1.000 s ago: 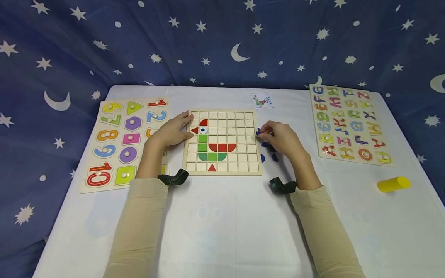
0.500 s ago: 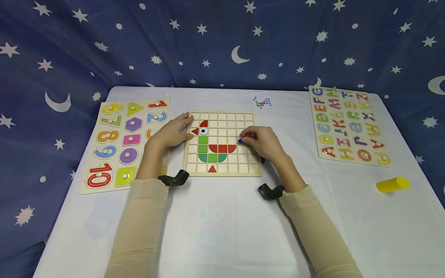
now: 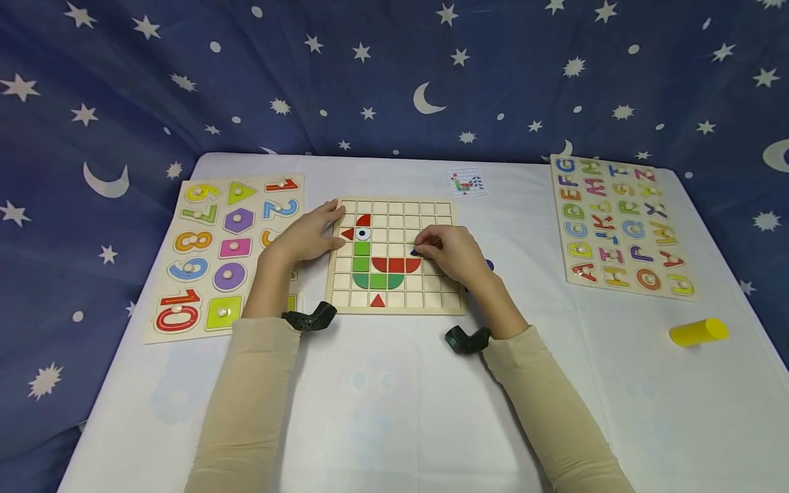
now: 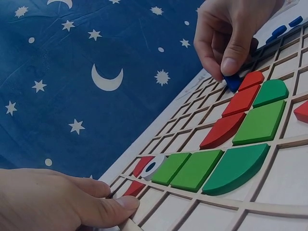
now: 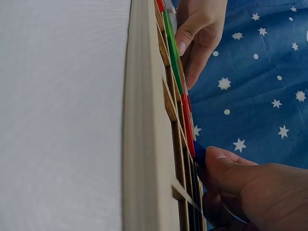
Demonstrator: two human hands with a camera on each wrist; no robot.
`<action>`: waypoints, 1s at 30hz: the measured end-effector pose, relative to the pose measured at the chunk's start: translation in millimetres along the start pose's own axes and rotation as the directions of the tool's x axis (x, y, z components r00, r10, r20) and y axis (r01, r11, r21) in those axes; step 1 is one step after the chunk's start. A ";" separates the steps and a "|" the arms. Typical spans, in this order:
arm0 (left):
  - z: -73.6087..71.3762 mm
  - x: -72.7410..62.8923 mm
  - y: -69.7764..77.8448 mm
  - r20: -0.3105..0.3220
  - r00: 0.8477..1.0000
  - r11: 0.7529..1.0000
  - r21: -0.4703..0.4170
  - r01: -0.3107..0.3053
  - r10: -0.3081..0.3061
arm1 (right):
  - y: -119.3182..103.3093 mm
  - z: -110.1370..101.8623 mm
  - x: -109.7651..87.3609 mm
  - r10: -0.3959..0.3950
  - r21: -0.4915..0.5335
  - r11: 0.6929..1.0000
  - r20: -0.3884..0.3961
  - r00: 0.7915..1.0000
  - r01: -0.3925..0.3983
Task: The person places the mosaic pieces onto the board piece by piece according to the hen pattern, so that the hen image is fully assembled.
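A wooden grid board (image 3: 394, 311) lies on the table, with red and green tiles (image 3: 378, 280) and one round eye tile (image 3: 363, 233) set in a bird shape. With thumb and fingers my right hand (image 3: 455, 255) pinches a small blue tile (image 4: 232, 83) close over the board. The tile is just behind the end of the red row (image 4: 240, 100); its shape is mostly covered by the fingers. My left hand (image 3: 306, 235) rests on the board's left edge, fingers extended and thumb (image 4: 126, 202) on the frame near the red beak.
More blue tiles (image 4: 278, 31) lie right of the board, partly behind my right hand. A pattern card (image 3: 467, 183) lies beyond the board. A number puzzle (image 3: 206, 287) is at left, a letter puzzle (image 3: 622, 229) at right, and a yellow cylinder (image 3: 698, 332) at front right.
My right hand has moved left from the blue tiles beside the board to above the grid, carrying one blue tile. The left hand has stayed at the board's edge.
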State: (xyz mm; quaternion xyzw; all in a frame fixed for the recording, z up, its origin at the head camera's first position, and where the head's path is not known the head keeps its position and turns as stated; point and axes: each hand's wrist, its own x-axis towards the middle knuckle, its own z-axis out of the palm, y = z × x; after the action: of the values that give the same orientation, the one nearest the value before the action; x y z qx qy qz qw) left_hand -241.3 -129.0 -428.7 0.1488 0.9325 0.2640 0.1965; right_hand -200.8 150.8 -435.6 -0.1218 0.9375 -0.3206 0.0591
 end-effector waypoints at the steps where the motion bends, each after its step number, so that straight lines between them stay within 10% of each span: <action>1: 0.0 0.1 0.3 -0.001 1.000 1.000 0.003 -0.001 0.001 | 0.5 0.3 0.0 -0.003 -0.001 1.000 0.000 1.000 0.003; 30: 0.6 0.2 0.3 -0.004 1.000 1.000 0.008 -0.002 0.002 | 4.0 8.0 -1.2 -0.037 -0.080 0.996 -0.027 0.999 0.035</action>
State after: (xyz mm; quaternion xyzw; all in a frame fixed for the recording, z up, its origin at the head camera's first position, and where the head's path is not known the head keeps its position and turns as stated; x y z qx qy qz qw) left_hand -241.1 -128.4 -429.1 0.1499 0.9338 0.2607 0.1938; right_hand -198.9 149.5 -444.3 -0.1363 0.9479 -0.2859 0.0353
